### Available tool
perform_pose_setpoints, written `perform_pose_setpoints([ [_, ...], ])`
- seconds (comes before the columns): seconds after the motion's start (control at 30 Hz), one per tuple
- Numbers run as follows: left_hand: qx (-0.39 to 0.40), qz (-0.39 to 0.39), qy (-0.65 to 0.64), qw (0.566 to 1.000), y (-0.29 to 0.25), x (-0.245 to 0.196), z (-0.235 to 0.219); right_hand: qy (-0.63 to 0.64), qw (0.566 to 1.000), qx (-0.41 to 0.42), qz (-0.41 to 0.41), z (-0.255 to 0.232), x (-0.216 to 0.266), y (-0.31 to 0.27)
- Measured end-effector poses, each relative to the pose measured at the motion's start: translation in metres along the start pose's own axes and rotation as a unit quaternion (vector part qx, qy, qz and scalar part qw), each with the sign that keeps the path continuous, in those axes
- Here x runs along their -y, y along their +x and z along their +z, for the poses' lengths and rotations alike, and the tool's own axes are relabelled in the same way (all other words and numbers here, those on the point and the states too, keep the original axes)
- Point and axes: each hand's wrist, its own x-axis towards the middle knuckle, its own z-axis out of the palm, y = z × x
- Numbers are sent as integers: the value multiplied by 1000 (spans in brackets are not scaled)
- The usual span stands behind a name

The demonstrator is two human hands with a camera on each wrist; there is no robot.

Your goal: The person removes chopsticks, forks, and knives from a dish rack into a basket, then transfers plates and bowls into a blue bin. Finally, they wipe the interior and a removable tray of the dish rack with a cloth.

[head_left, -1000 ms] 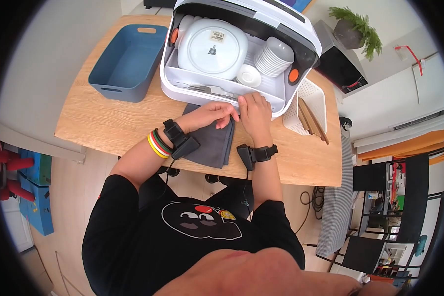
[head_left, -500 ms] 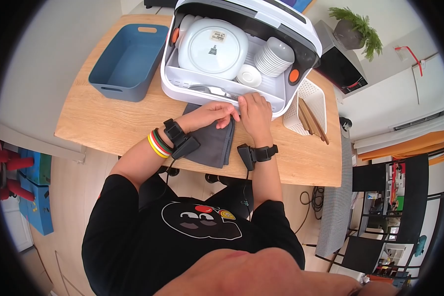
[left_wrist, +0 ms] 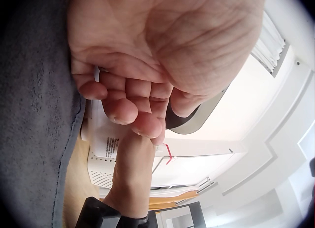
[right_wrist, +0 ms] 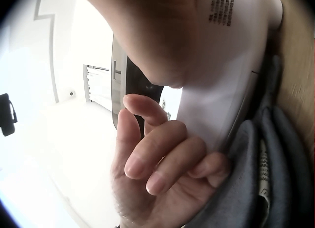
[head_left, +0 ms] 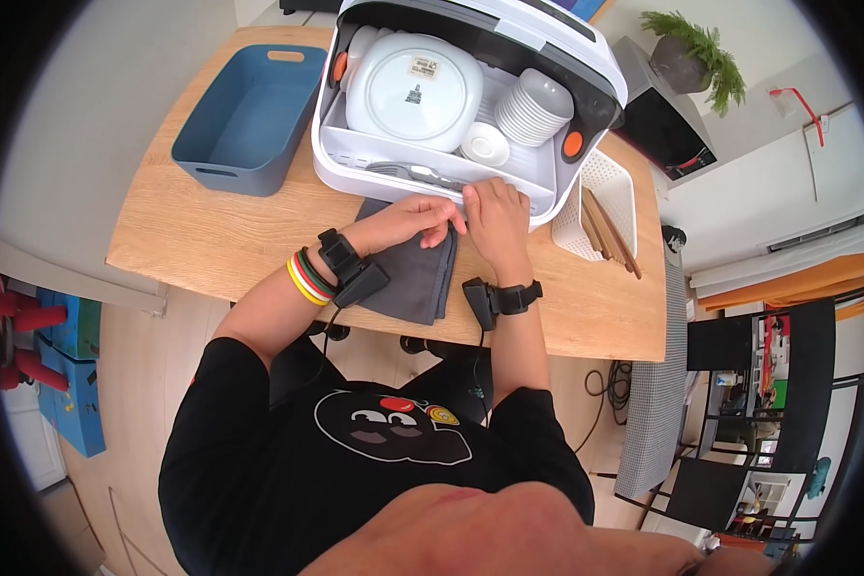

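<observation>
Wooden tabletop (head_left: 182, 240) bears one white dish case (head_left: 346, 181) far-centre, one blue bin (head_left: 259, 180) left, one perforated basket (head_left: 621, 206) right. Left hand (head_left: 403, 223) hangs loosely curled, empty — right hand (head_left: 497, 219) rests unclenched on the dish case's near rim.

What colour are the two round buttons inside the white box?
The buttons are orange; the head view shows them best.

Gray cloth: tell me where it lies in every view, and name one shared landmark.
Head: the gray cloth lies on the table, just below the white dish box.
Left wrist: the cloth fills the left side.
Right wrist: the cloth is at lower right.
Shared landmark: the white dish box.
</observation>
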Motion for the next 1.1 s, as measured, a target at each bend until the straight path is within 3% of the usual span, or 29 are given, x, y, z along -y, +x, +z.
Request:
perform_pose_setpoints([
  [0.83, 6, 11, -10, 1000, 2, 6, -2, -5, 998, 46, 43, 6, -3, 3],
  [1.1, 3, 10, -13, 1000, 2, 6, -2, 45, 999, -2, 18, 2, -3, 3],
])
